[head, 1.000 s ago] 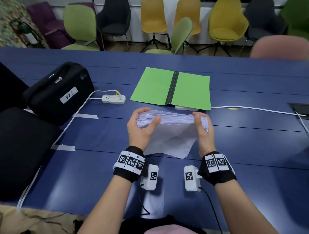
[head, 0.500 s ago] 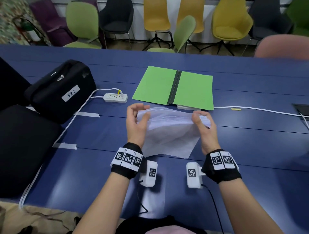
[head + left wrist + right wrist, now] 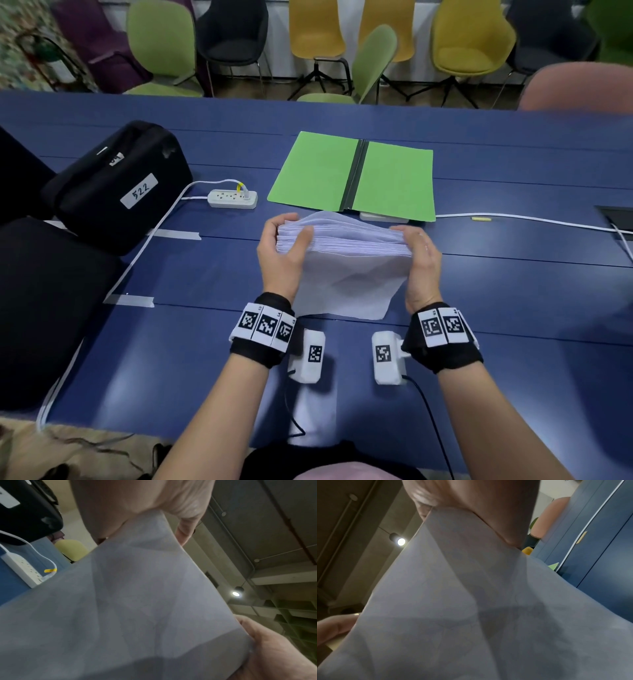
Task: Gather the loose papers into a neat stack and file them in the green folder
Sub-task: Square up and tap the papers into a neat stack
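While the sheets are held up on edge between both hands, the step in hand looks to be the squaring of the stack, with the filing not yet begun. The left hand (image 3: 282, 255) clasps the stack of papers (image 3: 346, 253) at its 9 o'clock end, thumb across the near face and fingers (image 3: 279, 222) curled over the top edge; the right hand (image 3: 423, 260) grips the 3 o'clock end likewise, its fingers wrapped round the far side. The stack stands raised over the blue surface (image 3: 513, 308), its lower edge reaching down toward it, though I cannot tell whether it touches. The upper edges look fairly even, yet the near sheet sags and creases, which both wrist views confirm: there the paper (image 3: 137, 601) fills most of the picture, bowed and wrinkled. The green folder (image 3: 352, 176) lies open and flat at 12 o'clock from the hands, just beyond the stack, with its dark spine running away from the person. A white power strip (image 3: 233, 199) sits at 10 o'clock and a black case (image 3: 116, 185) farther out toward 9 o'clock. By my reckoning the next move calls for a tap of the lower edge on the surface to settle stray sheets, then a forward carry with both grips kept firm, laying the stack square on one leaf of the folder.
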